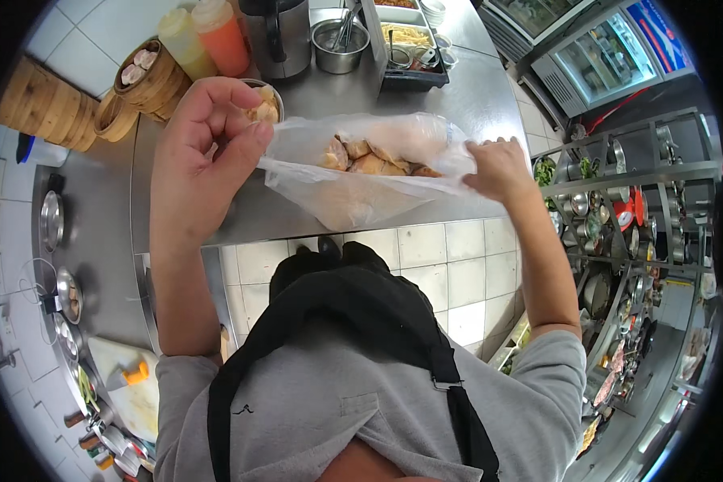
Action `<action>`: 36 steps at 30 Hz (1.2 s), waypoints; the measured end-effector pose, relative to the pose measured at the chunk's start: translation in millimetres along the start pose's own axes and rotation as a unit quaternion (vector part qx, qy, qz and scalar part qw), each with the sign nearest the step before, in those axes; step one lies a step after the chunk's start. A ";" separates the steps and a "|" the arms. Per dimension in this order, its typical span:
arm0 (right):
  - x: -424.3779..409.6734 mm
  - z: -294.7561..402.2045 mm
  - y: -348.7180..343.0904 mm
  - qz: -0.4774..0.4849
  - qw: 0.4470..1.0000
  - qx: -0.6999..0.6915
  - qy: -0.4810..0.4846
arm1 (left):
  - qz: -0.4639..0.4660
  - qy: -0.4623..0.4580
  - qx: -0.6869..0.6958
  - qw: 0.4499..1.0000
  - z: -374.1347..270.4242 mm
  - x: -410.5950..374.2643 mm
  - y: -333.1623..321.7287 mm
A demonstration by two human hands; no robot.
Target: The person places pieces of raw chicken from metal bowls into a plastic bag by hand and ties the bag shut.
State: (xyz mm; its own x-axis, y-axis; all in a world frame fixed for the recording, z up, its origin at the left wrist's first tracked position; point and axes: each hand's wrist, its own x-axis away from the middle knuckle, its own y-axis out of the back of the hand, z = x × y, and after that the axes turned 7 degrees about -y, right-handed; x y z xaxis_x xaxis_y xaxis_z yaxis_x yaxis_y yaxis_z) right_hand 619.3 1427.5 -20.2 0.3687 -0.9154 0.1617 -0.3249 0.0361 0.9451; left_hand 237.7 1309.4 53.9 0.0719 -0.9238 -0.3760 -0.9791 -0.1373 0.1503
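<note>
A clear plastic bag is stretched between both hands over the front edge of the steel counter. Inside its open mouth lie browned pieces of meat, apparently chicken. My left hand pinches the bag's left rim between thumb and forefinger. The right side of the bag is gripped by my right hand, its fingers curled over the plastic. Partly hidden behind my left hand is a round metal bowl with similar pieces in it.
Bamboo steamers, squeeze bottles, a dark jug and a steel pot line the back of the counter. A black condiment tray stands beyond. To the right is a metal shelving rack; at left, a cutting board holds an orange-handled tool.
</note>
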 end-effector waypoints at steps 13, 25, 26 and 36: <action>32.5 -8.2 129.9 -0.287 0.871 -0.392 -0.071 | 0.056 -0.063 -0.007 0.996 -16.5 17.4 -5.1; -72.2 69.2 -27.9 -0.088 0.974 -0.186 0.091 | -0.023 -0.047 -0.022 0.998 -36.0 51.3 -67.0; -79.9 64.5 -33.6 -0.066 0.972 -0.212 0.081 | -0.034 -0.043 -0.037 0.998 -40.9 52.6 -74.1; -70.9 5.8 -62.7 0.173 0.882 -0.430 0.080 | -0.062 0.003 -0.069 0.996 -55.9 65.0 -99.7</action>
State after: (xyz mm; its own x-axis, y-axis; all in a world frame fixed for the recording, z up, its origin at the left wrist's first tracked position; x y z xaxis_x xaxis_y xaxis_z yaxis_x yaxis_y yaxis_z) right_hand 608.5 1487.9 -92.6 0.5173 -0.7243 0.4558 0.3143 0.6562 0.6860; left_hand 350.6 1243.0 65.6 0.1919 -0.8988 -0.3940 -0.9272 -0.2976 0.2273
